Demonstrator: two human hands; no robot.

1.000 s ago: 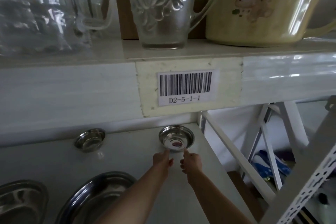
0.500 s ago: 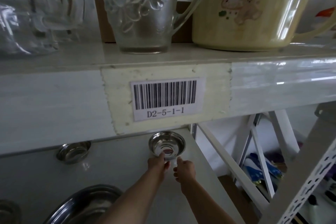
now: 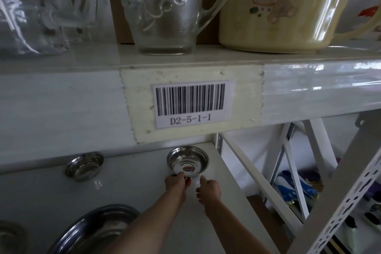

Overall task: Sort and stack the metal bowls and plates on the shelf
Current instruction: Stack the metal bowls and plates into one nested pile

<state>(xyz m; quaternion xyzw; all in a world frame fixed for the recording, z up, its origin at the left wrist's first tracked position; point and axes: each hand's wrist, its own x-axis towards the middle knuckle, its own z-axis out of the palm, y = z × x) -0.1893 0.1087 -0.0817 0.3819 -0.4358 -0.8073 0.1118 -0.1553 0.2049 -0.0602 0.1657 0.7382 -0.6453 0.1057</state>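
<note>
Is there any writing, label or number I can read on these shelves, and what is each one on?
"D2-5-1-1": printed under the bars on the white barcode sticker, stuck on yellowed tape on the upper white shelf's front edge.
The red and blue sticker inside the small round metal bowl is too small to read.
No other text shows.

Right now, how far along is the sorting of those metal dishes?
Early, it seems. Nothing looks stacked: a second small bowl and a large plate each sit apart on the shelf. In hand: the left hand grips the small bowl's rim, the right hand beside it. Grouping and stacking remain.
</note>
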